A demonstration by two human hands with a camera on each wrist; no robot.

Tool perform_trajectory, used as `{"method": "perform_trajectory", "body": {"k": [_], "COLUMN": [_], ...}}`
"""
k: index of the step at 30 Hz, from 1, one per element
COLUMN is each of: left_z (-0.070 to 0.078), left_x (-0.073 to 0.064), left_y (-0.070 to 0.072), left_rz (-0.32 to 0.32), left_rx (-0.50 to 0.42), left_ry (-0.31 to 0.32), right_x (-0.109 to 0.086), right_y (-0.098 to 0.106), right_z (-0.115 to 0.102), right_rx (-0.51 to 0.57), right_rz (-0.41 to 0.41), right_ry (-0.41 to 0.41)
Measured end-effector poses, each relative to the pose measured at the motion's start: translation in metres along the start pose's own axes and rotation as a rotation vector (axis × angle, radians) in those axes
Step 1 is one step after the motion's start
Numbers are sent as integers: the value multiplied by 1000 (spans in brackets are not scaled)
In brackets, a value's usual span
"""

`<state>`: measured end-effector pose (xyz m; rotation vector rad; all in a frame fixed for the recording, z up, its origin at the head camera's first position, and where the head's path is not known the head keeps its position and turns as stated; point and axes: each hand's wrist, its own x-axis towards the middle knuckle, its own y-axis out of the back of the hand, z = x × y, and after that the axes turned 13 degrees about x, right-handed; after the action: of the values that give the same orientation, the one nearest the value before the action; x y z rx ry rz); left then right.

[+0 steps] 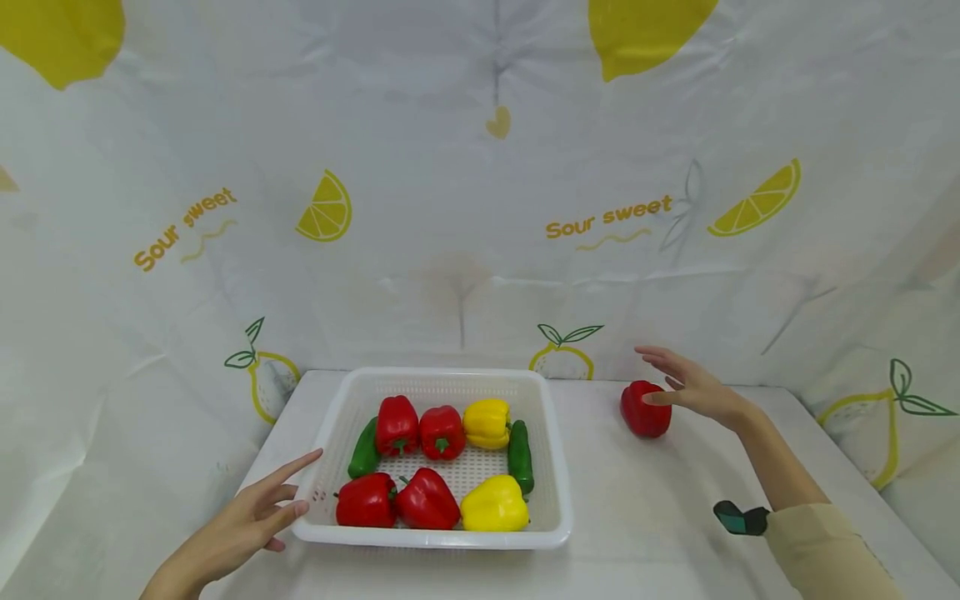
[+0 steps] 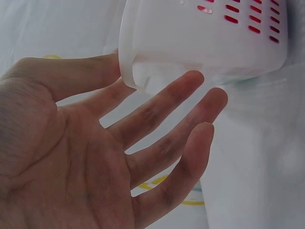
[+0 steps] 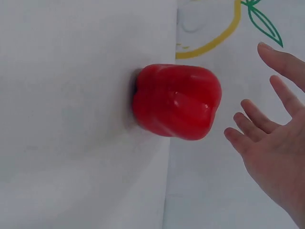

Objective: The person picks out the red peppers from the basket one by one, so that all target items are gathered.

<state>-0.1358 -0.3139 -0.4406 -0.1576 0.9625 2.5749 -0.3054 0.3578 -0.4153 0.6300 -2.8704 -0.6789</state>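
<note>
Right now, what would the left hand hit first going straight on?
The left hand would probably meet the white basket first, on its left side; depth is unclear, so they may touch now.

soft light, glints on lone red pepper [image 3: 178,102], faint shadows on table [image 1: 615,500], dimmer wrist views

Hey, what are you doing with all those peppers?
A person is at a table with both hands open. The right hand hovers by a red pepper standing on its own to the right of the basket, without gripping it. The left hand is at the basket's left side. Inside the white basket are four more red peppers, two yellow peppers and two long green vegetables.
</note>
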Motion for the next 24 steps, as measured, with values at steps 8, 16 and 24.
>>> {"method": "perform_trajectory", "body": {"k": [8,16,24], "left_z": [1,-1,-2], "left_x": [0,0,-1], "left_y": [0,1,0], "left_rz": [-2,-9,-17], "left_rx": [2,-9,-18], "left_ry": [-1,-7,-24], "right_x": [13,31,50], "right_y": [-18,-42,-62], "right_z": [-32,-60,-75], "right_rx": [-25,6,18], "right_rz": [-14,-67,-123], "right_ry": [74,139,208]}}
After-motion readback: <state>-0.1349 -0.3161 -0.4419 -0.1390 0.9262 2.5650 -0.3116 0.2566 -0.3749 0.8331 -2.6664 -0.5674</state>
